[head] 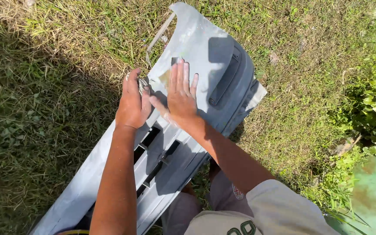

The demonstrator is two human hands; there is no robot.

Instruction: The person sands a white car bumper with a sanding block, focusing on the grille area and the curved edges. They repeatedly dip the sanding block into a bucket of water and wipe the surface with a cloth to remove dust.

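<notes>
Head view: grey car bumper (205,56), slotted grille near, lying on grass (44,87) and running from near left to far centre. Right hand (180,93) spread flat, pressing a small sanding sheet (175,61) onto it; left hand (132,104) curled over the left edge, gripping a pale rag. Handling, judged: light, stiff yet flexing, scratch-prone plastic shell; best held by its edges or grille slots.

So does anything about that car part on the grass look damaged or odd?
Yes. The large grey plastic car bumper lies on rough grass, and a thin pale trim strip hangs loose off its far edge. The surface looks dull and patchy. The right hand presses flat on it; the left hand steadies the edge.
</notes>
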